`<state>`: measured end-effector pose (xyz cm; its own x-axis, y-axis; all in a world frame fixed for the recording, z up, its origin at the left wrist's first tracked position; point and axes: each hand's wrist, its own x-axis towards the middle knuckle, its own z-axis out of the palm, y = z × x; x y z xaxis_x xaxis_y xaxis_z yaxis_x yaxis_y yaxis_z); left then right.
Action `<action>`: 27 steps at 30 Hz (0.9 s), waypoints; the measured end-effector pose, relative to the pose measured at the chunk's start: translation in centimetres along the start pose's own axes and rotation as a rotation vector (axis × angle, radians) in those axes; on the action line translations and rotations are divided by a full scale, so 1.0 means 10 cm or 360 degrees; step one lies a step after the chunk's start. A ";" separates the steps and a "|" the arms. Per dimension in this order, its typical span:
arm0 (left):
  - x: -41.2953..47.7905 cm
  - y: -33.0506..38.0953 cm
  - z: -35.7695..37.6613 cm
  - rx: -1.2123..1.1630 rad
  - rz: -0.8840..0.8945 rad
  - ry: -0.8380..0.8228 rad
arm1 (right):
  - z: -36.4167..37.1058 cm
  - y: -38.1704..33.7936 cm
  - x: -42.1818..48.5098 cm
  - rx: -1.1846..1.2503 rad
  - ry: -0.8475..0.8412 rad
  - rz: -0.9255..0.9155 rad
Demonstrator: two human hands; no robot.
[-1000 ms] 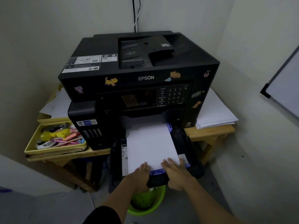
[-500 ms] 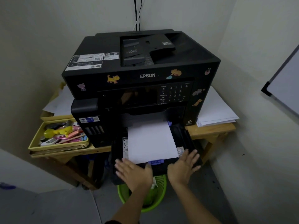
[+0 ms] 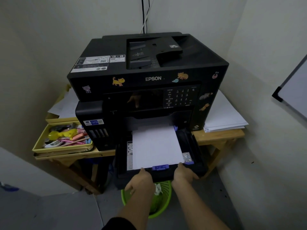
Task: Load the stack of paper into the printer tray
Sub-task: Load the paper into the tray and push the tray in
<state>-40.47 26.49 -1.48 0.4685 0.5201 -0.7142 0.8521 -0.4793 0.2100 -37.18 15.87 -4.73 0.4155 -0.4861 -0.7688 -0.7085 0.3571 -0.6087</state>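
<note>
At the front lip of the pulled-out printer tray (image 3: 191,146), both forearms reach forward: the left hand (image 3: 141,181) and right hand (image 3: 184,175) are curled over the tray's front edge, gripping it. The black Epson printer (image 3: 149,77) sits on a wooden counter (image 3: 221,135). The paper stack (image 3: 156,146) lies flat inside the tray. A green wastebasket (image 3: 163,193) stands below the hands; a yellow stationery tray (image 3: 63,146) rests left.

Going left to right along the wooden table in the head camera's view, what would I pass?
Yellow tray of pens and odds and ends → black printer with its pulled-out paper tray → loose stack of white paper → whiteboard on the wall.
</note>
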 end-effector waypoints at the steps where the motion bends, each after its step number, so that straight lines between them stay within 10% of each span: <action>1: 0.00 0.01 0.01 -0.0170 -0.0102 0.0040 | 0.02 -0.03 0.00 -0.0004 -0.0001 -0.0033; 17: 0.54 0.61 -0.40 -0.0503 -0.0080 0.0179 | 0.64 -0.65 0.23 0.0075 -0.0150 -0.0046; 27: 0.81 0.99 -0.70 -0.2549 -0.0170 -0.0083 | 0.94 -1.13 0.40 0.0473 -0.0426 0.0022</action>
<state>-26.61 30.91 -0.45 0.4141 0.4612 -0.7847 0.2496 0.7716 0.5852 -22.18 17.41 -2.76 0.5689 -0.2686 -0.7773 -0.5352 0.5967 -0.5979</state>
